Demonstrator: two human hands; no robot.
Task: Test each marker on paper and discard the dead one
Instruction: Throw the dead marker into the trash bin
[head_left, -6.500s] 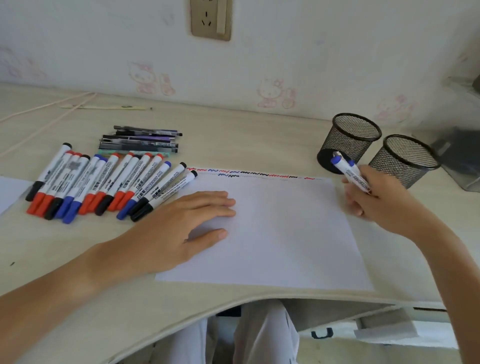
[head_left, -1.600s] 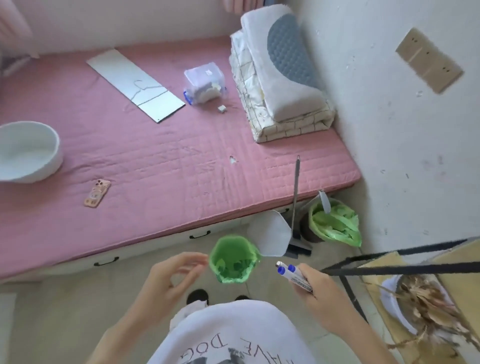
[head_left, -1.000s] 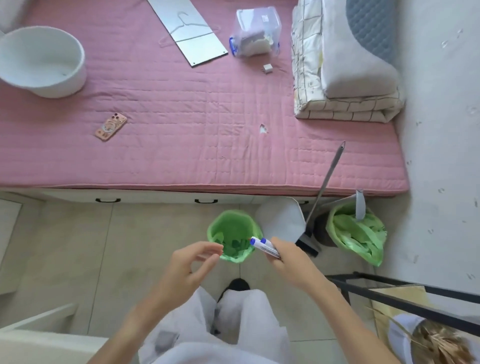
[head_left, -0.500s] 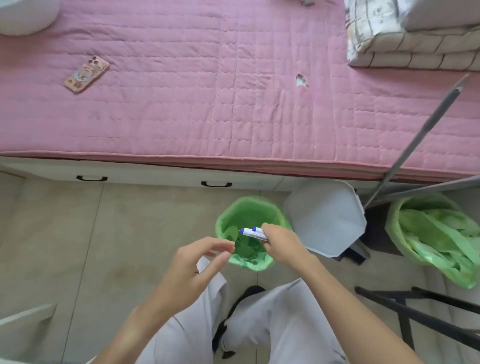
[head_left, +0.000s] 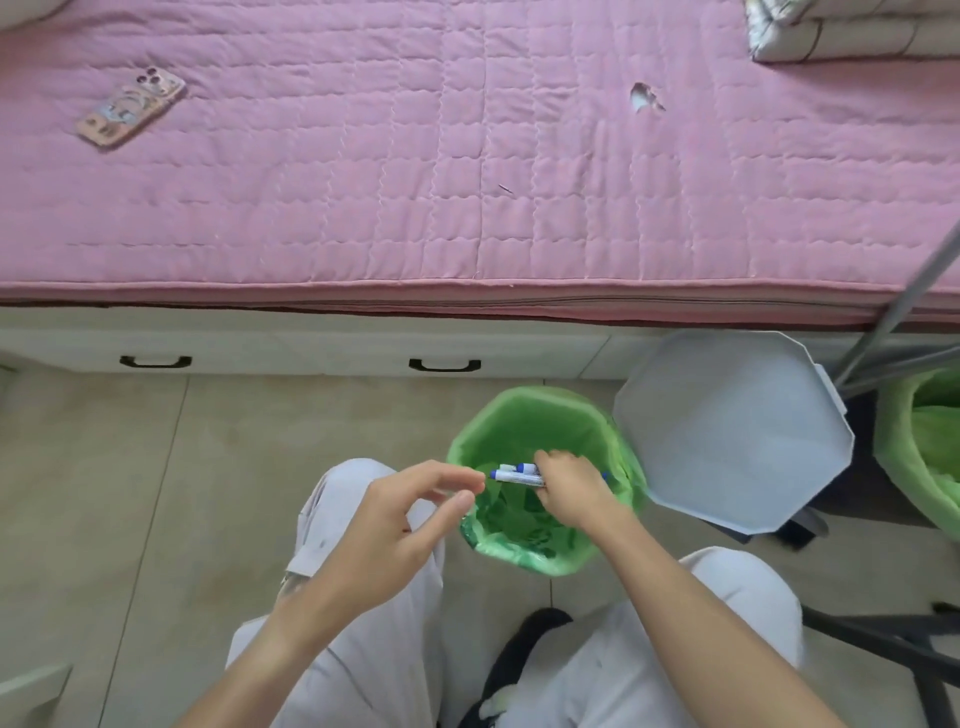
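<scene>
The pink quilted bed now fills the top of the view, and the small bin with a green plastic liner sits larger and closer than half a second ago. The right hand grips two blue-capped white markers over the bin's mouth — the drop looks imminent. The left hand hovers alongside, loosely curled, holding nothing.

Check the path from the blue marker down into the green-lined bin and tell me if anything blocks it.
Nothing visible blocks it. The right hand holds the blue marker directly over the open mouth of the green-lined bin. The lid is swung aside to the right, and the left hand stays outside the rim.
</scene>
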